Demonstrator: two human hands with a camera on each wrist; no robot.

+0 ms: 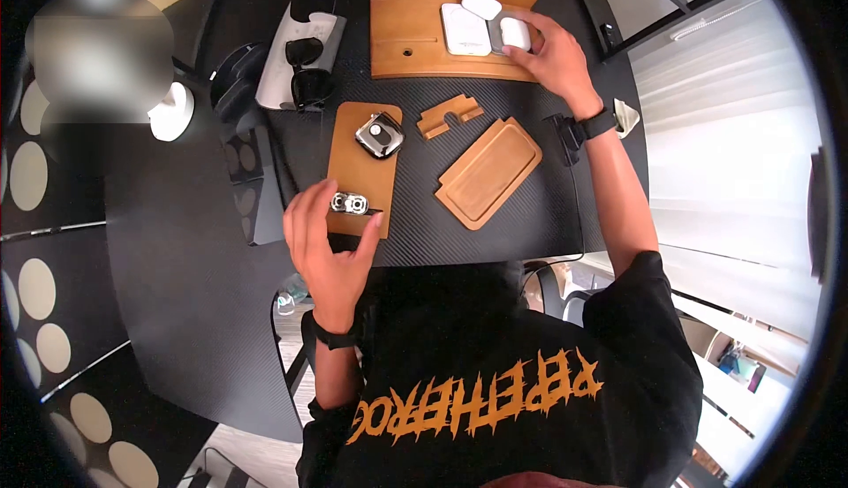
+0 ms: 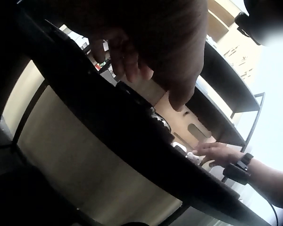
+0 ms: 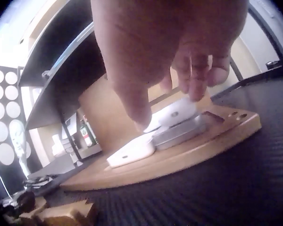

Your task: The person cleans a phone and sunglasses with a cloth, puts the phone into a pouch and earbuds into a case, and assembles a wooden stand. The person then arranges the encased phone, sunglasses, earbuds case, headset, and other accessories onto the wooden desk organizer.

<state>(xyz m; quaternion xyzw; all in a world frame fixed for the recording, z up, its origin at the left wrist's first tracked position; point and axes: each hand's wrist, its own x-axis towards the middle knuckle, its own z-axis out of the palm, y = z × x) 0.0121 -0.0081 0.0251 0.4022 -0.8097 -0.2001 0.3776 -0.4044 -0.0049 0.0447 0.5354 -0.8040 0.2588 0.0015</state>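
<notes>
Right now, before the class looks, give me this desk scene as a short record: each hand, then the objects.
Right hand: grip on a small white case, at a grey block
Left hand: fingers spread around a clear-and-black item; contact unclear
Brown mat: bears that item and a silver-and-black device
Wooden stand: also bears a flat white square
Loose wooden pieces: shallow tray and notched piece, apart
Black sunglasses: on a pale holder
</notes>
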